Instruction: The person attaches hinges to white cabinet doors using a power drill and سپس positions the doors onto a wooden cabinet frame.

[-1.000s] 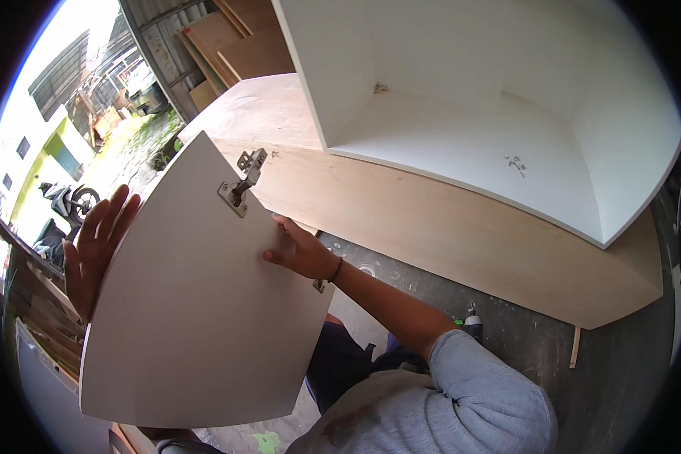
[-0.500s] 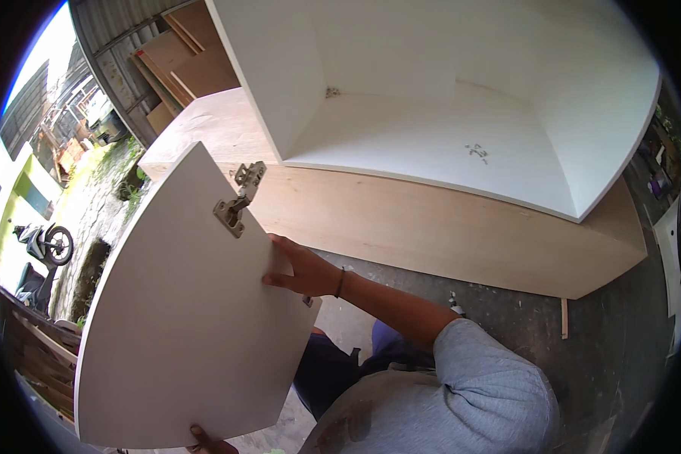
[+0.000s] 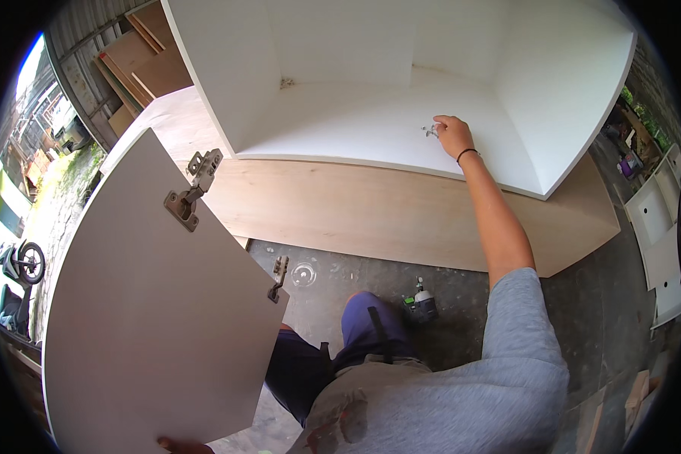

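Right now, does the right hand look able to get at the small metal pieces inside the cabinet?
Likely yes: the right hand is inside the open-fronted white cabinet, its fingers at the small metal pieces, with nothing visible blocking them.

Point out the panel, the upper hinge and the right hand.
Panel [image 3: 155,303], head view: middle of its broad face.
Upper hinge [image 3: 194,193], head view: its metal arm.
Right hand [image 3: 454,138], head view: back of the hand.
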